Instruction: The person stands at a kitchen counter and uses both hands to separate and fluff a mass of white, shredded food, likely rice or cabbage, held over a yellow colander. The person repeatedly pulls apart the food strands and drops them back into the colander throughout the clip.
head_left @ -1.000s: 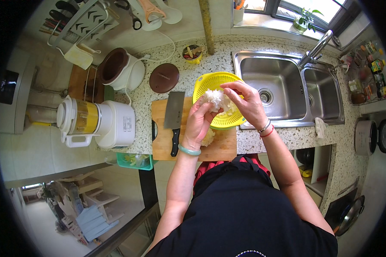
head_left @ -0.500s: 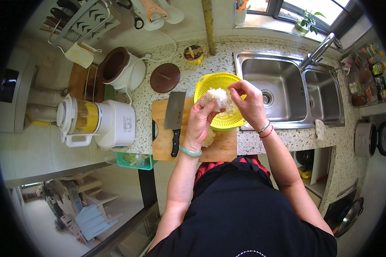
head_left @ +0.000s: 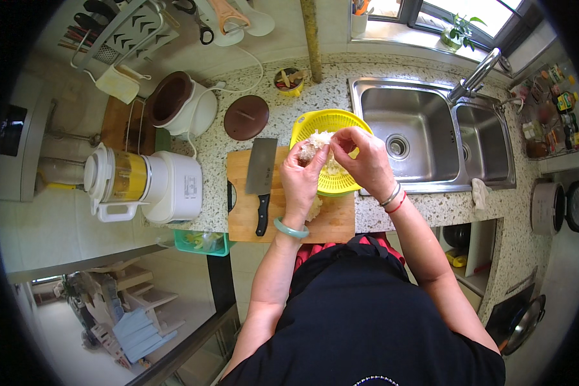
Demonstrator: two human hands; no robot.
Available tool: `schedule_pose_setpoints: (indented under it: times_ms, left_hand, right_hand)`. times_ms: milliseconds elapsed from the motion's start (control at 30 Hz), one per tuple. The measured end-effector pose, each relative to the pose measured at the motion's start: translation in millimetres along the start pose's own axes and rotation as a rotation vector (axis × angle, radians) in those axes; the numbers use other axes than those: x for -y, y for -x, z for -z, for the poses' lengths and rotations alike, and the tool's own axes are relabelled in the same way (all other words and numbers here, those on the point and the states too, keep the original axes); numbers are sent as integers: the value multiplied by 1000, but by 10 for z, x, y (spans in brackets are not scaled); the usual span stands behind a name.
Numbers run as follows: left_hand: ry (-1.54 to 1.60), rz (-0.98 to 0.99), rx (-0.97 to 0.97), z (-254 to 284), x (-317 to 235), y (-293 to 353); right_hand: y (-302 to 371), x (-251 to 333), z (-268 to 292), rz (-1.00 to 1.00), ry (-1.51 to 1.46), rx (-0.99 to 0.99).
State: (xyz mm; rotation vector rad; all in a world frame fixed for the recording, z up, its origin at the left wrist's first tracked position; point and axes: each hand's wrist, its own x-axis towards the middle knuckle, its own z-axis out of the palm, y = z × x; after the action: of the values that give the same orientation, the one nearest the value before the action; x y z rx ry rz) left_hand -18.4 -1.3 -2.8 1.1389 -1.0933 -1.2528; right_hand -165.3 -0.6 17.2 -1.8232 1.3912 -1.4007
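Over a yellow plastic colander (head_left: 336,116), my left hand (head_left: 300,186) grips a ruffled white clump that looks like snow fungus (head_left: 320,139). My right hand (head_left: 370,164) is closed in a pinch at the clump's right edge; its fingertips partly hide what they hold. Pale torn pieces lie inside the colander below. Another yellowish clump (head_left: 314,209) rests on the wooden cutting board (head_left: 331,225), partly behind my left wrist. Left of my left hand, a cleaver (head_left: 261,168) with a black handle lies on the board.
A double steel sink (head_left: 412,116) with a tap is on the right. Leftward stand a white blender (head_left: 174,186) and a white pot (head_left: 202,112) with a brown inside. A brown lid (head_left: 246,118) and a yellow cup (head_left: 289,82) sit behind the board. A green bin (head_left: 202,242) hangs below the counter edge.
The clump has been turned, showing a browner side by my left fingers. My left hand has shifted slightly, and my right hand has moved a little left and down, closer to it.
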Motion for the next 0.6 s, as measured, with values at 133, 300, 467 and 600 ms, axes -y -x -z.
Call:
schedule_pose_setpoints:
  times_ms: [133,300,467,600]
  left_hand:
    - [6,2,-9,13,20,-9]
    - [27,14,-22,25,14,-9]
    - [24,23,-25,35,26,5]
    - [121,85,-3,34,-11,-7]
  right_hand:
    - [-8,12,-26,41,43,-1]
    - [-6,-17,-44,49,74,-2]
    - [20,-71,-74,37,129,-8]
    - [24,-59,-71,-130,-81,-63]
